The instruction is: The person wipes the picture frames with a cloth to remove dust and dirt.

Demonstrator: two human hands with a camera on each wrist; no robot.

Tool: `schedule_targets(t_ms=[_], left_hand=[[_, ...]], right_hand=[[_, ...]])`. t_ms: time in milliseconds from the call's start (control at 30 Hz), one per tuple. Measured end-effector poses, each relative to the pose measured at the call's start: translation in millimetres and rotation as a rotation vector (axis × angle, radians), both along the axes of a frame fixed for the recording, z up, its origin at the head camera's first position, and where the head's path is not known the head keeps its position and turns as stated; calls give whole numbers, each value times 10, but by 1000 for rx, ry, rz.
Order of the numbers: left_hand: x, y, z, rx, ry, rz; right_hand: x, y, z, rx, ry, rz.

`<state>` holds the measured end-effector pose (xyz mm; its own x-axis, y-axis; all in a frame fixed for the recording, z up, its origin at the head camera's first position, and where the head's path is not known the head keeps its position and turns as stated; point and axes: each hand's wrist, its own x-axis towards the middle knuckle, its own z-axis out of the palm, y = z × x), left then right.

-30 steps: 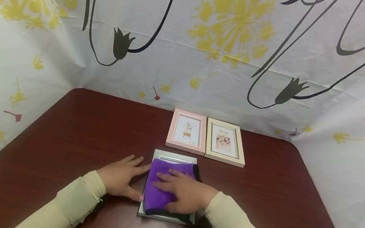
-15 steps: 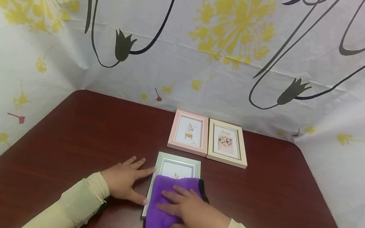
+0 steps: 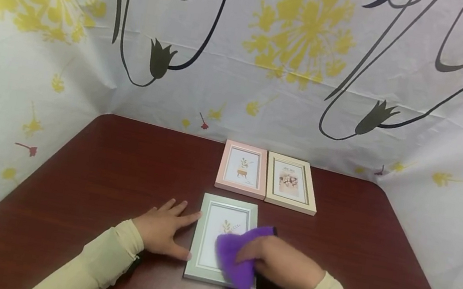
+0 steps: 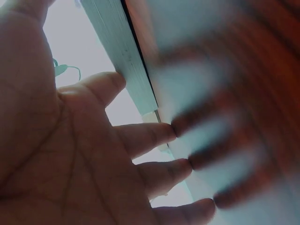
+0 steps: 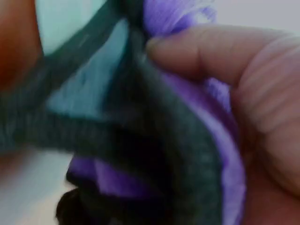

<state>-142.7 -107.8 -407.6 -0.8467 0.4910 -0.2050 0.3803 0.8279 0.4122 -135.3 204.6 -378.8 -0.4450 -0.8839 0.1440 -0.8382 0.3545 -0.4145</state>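
Note:
A pale green picture frame (image 3: 200, 240) lies flat on the dark red table, a plant print behind its pane. My left hand (image 3: 164, 231) rests at its left edge with fingers spread, the index fingertip and thumb touching the side. In the left wrist view the left hand (image 4: 93, 140) has its fingers extended, fingertips on the glossy tabletop. My right hand (image 3: 285, 264) grips a purple cloth (image 3: 237, 259) with dark edging, bunched over the frame's lower right. In the right wrist view the thumb presses into the folded cloth (image 5: 229, 178).
Behind the green frame lie a pink picture frame (image 3: 223, 163) and a cream picture frame (image 3: 312, 205), side by side. A white patterned sheet (image 3: 214, 20) hangs around the back and sides of the table (image 3: 142, 161).
My right hand has drawn the cloth down and right, then bunched it up in its fingers, uncovering most of the green frame. My left hand stays at the frame's left edge.

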Motion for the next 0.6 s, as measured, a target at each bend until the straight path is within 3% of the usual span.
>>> schedule_targets(t_ms=[67,200,400,500,600], left_hand=[[-3,26,1,-7,0,2],[4,52,22,-9,-15,20],[6,47,33,2,-16,32],[14,34,22,1,-12,32],[28,18,11,-3,-15,31]], right_hand=[[-91,146,47,-18,18,-103],[-287,578,79,-32,137,-320],[-360,1434,103,-44,254,-706],[-348,1762,38,-46,252,-838],[-341,1969,-115,41,168,-883]])
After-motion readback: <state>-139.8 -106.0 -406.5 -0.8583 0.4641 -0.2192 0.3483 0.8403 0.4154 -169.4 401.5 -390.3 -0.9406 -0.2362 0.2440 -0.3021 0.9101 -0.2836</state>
